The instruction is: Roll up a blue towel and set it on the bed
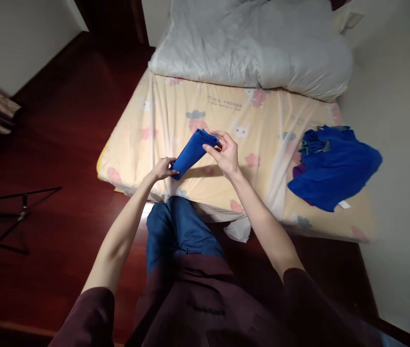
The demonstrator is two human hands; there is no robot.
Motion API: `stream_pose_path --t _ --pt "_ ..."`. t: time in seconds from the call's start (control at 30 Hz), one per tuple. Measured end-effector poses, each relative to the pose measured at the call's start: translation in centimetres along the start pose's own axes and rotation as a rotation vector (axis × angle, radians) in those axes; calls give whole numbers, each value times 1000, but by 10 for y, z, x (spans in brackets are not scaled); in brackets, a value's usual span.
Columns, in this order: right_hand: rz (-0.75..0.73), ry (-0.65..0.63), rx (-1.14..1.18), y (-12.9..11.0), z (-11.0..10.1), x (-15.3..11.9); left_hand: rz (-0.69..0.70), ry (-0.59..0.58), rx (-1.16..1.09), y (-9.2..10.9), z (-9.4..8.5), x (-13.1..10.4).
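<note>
A folded blue cloth (192, 151) is held up above the near edge of the bed, slanting from lower left to upper right. My left hand (163, 168) pinches its lower end. My right hand (225, 152) grips its upper end with the fingers curled over the fold. Both hands are over the yellow patterned sheet (176, 115).
A heap of blue cloths (331, 166) lies on the right side of the bed, with a white tag showing. A white duvet (252, 43) is bunched at the far end. Dark wooden floor (56, 144) lies to the left, with a black tripod stand (13, 217) on it.
</note>
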State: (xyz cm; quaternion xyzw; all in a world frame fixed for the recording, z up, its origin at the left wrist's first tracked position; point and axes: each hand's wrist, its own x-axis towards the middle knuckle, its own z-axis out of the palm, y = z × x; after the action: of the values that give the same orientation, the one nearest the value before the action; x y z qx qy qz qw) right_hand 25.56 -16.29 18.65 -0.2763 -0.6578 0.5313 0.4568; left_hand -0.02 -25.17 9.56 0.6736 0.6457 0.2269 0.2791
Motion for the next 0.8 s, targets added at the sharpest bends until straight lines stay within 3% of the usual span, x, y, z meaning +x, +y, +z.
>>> stream_pose_path --t 0.2,0.37,0.57,0.8 --pt "-184 -298 -35 -5 113 69 -192 320 -100 -35 -43 -50" --pt "-299 -400 -79 12 185 106 -313 515 -100 -70 -71 -77" --pt "-355 -458 -126 35 231 128 -399 562 -112 -101 -88 -87" --pt "-272 -484 -185 61 250 130 -412 493 -124 -124 -71 -87"
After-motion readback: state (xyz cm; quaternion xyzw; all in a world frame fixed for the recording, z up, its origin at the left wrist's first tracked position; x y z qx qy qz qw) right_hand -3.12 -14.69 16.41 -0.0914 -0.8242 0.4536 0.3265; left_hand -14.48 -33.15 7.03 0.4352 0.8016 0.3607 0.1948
